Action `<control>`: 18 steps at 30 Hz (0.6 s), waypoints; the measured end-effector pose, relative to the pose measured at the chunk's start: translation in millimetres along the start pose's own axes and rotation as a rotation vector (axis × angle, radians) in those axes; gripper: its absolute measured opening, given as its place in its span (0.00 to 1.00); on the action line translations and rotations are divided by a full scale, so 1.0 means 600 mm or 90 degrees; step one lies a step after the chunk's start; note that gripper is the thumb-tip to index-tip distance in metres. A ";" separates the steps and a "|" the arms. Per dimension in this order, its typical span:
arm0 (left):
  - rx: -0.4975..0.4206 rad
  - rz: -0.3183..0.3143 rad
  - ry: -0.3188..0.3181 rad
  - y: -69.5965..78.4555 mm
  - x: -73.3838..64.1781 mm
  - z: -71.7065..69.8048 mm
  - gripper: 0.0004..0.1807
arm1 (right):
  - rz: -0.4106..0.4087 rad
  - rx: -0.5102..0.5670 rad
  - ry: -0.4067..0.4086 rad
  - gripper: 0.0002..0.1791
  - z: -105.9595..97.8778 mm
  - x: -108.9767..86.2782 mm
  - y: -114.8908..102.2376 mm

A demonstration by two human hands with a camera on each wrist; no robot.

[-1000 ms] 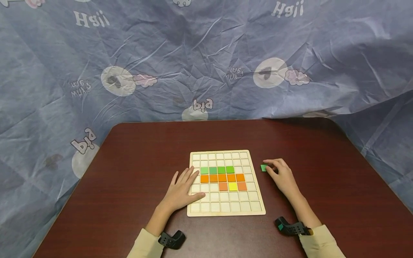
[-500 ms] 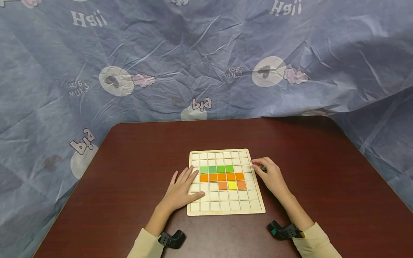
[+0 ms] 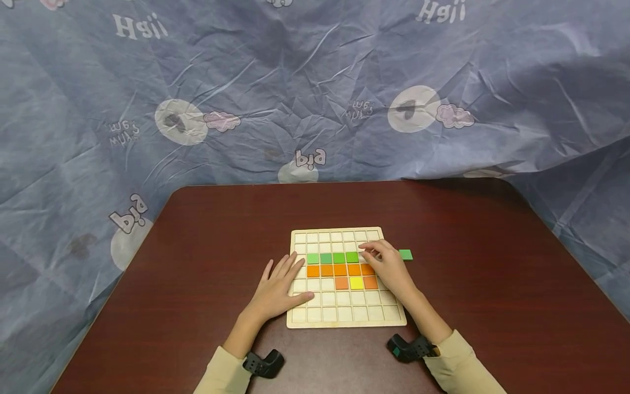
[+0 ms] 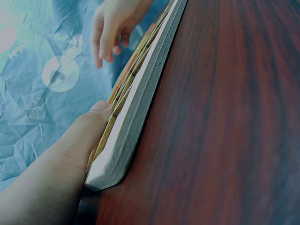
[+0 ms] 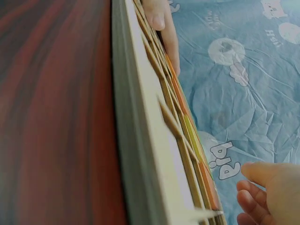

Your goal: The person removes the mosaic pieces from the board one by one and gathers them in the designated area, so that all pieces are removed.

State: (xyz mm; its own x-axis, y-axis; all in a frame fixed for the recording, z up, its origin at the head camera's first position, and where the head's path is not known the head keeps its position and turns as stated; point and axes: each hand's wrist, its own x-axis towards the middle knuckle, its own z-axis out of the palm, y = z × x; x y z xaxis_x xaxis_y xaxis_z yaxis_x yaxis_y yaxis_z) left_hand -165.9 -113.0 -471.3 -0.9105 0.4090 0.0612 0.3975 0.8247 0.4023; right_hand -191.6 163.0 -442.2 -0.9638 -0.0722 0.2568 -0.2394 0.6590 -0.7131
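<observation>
A pale wooden grid board point(image 3: 322, 316) lies on the table. My left hand point(image 3: 275, 293) rests on its left edge with fingers spread, the thumb point(image 4: 89, 122) along the near side in the left wrist view. Above the board's right part is my right hand point(image 3: 391, 268), thumb and index finger close together at the right end of a row of green tiles point(image 3: 338, 258). Whether a tile is between those fingertips I cannot tell. Orange tiles point(image 3: 340, 271) fill the row below, partly covered by this hand. Under them sit a yellow tile point(image 3: 356, 283) and two salmon-coloured tiles point(image 3: 342, 283).
One green tile point(image 3: 405, 254) lies on the dark red-brown table point(image 3: 221, 235), just right of the board and behind my right hand. A blue patterned cloth point(image 3: 275, 98) hangs beyond the far table edge. Each wrist wears a black camera band point(image 3: 264, 364).
My right hand has moved left from the loose green tile beside the board to above the green row. That tile is now uncovered on the table. My left hand stays in place.
</observation>
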 end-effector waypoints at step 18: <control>0.011 -0.011 -0.015 0.000 0.001 0.001 0.46 | 0.000 -0.019 -0.042 0.12 0.023 -0.003 0.019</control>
State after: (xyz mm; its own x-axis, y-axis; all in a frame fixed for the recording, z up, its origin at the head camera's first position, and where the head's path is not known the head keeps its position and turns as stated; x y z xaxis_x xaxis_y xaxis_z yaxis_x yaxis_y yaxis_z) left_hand -166.3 -112.5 -471.9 -0.9143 0.4037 0.0324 0.3838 0.8382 0.3874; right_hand -194.4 160.1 -459.9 -0.9698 -0.1204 0.2120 -0.2360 0.6814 -0.6928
